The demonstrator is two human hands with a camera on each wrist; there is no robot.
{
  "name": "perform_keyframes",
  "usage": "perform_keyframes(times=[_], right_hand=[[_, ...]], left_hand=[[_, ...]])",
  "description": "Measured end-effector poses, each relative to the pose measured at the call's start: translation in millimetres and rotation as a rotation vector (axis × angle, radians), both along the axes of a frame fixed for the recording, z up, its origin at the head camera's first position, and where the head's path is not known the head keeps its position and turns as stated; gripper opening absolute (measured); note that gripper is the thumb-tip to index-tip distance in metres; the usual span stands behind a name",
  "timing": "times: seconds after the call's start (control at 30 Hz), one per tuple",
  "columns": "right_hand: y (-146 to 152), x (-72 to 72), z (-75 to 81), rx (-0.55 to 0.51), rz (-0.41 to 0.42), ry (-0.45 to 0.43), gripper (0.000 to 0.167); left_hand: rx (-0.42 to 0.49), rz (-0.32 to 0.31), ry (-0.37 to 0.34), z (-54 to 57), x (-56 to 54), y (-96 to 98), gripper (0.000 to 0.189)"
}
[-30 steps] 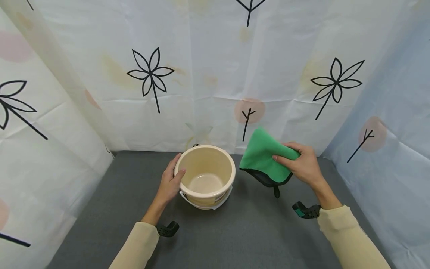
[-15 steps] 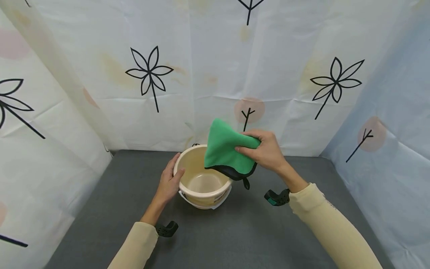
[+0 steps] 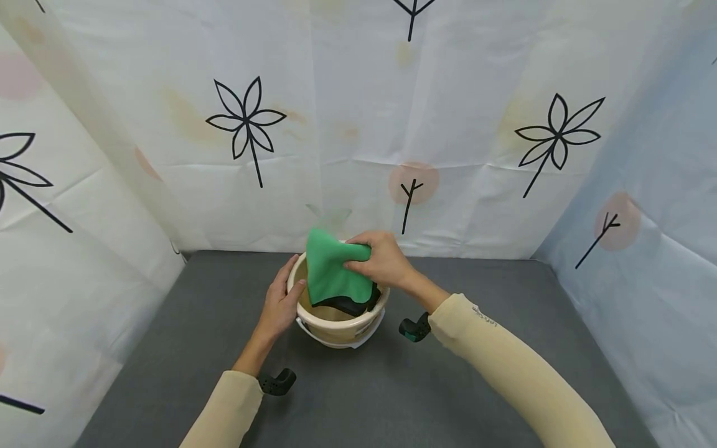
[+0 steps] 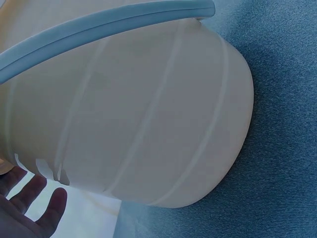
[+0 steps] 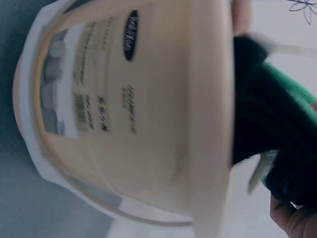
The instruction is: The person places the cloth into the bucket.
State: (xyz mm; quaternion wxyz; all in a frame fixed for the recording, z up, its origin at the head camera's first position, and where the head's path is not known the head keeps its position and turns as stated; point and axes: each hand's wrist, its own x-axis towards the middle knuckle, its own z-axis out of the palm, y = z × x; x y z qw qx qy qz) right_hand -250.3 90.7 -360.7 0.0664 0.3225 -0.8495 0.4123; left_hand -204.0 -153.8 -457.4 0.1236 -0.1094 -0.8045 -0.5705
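1. Head cam: I've R grip pinching green/blk cloth, ctr frame, at mouth of bucket; can't tell depth.
2. L grip holds bucket rim, left of ctr, thumb inside.
3. Bucket on gray counter, white handle hanging in front.

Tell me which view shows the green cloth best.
The head view: most of the green cloth shows bright and clear, held by the right hand at the bucket. The right wrist view shows it darker, partly hidden by the bucket; the left wrist view shows none.
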Motion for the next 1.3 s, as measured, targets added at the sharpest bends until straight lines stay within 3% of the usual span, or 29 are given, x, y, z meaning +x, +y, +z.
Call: perform_keyframes(times=[0.33,0.7,1.03,1.17,1.3], right_hand=[[-8,3.9,-12.3,0.107,0.022,-0.091,0.031],[3,1.8,-3.8,-0.011,-0.004,-0.135,0.033],[39,15.9,-4.2,-0.116,-0.081,-0.150,0.033],[67,22.8,-10.2,-0.132,-0.147,-0.097,0.034],[97,30.3,-20.5,-0.110,-0.252,-0.030,0.033]], left_hand=[[0.005,0.004,-0.020,-0.1,-0.4,0.7,0.056],[-0.001,0.018,0.008,0.8,-0.5,0.9,0.057],[-0.037,-0.012,-0.002,5.4,-0.6,-4.7,0.059],[-0.112,-0.011,-0.017,12.8,-0.1,-10.0,0.061],[-0.258,0.023,0.017,22.1,-1.4,-23.9,0.059]])
